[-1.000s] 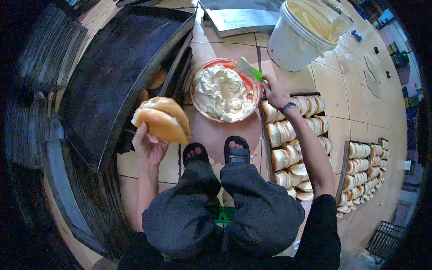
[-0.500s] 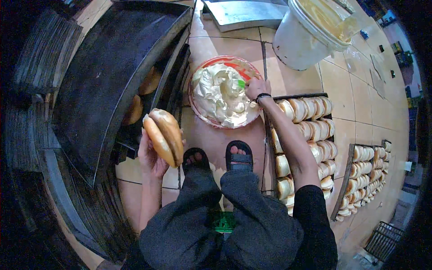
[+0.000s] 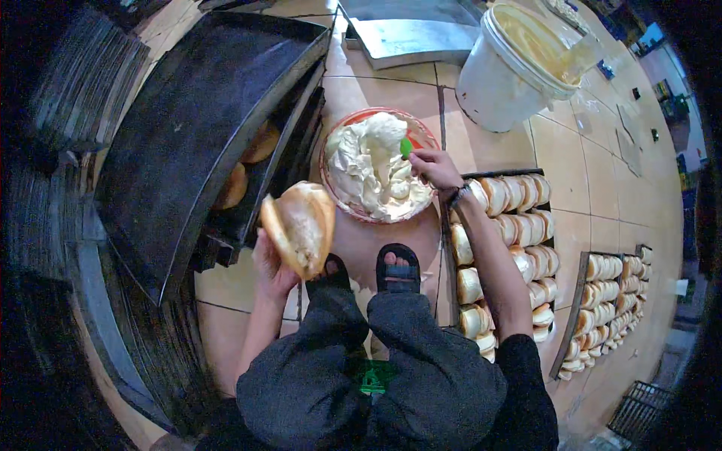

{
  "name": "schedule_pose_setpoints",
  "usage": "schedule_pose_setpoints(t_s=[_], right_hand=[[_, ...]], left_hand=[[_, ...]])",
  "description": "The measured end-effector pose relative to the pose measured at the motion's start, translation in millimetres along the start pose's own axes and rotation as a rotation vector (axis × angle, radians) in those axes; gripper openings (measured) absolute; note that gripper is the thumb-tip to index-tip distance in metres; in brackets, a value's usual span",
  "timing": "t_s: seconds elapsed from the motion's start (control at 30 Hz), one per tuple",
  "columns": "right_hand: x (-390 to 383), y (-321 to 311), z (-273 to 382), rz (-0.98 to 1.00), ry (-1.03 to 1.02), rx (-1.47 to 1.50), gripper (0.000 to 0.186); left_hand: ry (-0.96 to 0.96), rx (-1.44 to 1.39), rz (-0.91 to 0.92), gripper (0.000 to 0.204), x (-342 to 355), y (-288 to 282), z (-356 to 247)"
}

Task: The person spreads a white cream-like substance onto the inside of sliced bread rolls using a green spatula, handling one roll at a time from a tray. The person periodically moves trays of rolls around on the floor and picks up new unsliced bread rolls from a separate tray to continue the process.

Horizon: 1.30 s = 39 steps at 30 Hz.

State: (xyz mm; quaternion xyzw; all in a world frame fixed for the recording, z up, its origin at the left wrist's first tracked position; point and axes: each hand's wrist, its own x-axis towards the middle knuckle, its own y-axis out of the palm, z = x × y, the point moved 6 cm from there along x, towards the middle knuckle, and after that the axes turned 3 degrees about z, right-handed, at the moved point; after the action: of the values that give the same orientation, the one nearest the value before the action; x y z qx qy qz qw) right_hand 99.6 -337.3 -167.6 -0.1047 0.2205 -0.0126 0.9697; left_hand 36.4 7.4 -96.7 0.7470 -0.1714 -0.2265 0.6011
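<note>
In my left hand is a split bun, its two halves spread apart so the pale inside shows. The fingers wrap its lower left side, away from the bowl. My right hand is closed at the right side of a red bowl, gripping a green spatula of which only a small part shows. Thick whipped cream fills much of the bowl, heaped on the left and hollowed near the middle.
A dark baking tray lies tilted over other trays at left, with buns underneath. Filled buns stand in rows on a tray at right; more trays of buns lie beyond. A white bucket stands at the back.
The bun has moved right and its halves have opened, showing the inside. My right hand has shifted slightly down and right with the green spatula, off the cream's far side.
</note>
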Motion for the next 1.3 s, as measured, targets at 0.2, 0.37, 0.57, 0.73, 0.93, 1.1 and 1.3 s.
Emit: schedule_pose_setpoints(t_s=[0.2, 0.37, 0.57, 0.73, 0.93, 1.1, 1.3], right_hand=[[-120.9, 8.9, 125.9, 0.015, -0.374, -0.011, 0.022], [-183.1, 32.7, 190.8, -0.127, -0.906, -0.523, 0.05], [-216.6, 27.2, 200.3, -0.34, -1.121, -1.058, 0.055], [-237.0, -0.4, 210.1, -0.356, -1.112, -1.164, 0.052], [-249.7, 15.6, 239.8, -0.287, -0.986, -0.867, 0.055], [-232.9, 10.7, 236.7, -0.29, -0.786, -0.632, 0.044], [-117.4, -12.6, 91.8, -0.238, -0.178, -1.399, 0.017]], left_hand=[[-0.084, -0.064, 0.079, 0.072, 23.7, 19.7, 24.1], [-0.145, -0.103, 0.201, 0.077, 25.6, 70.0, 37.9], [-0.123, -0.045, 0.169, 0.06, 24.5, 104.2, 33.2], [-0.034, 0.154, 0.026, 0.052, 25.8, 102.7, 5.3], [-0.071, 0.498, 0.109, 0.051, 17.5, 126.6, 2.3], [0.017, 0.433, -0.023, 0.047, 17.1, 118.0, -14.1], [0.012, 0.239, 0.014, 0.043, 13.6, 98.2, -24.9]])
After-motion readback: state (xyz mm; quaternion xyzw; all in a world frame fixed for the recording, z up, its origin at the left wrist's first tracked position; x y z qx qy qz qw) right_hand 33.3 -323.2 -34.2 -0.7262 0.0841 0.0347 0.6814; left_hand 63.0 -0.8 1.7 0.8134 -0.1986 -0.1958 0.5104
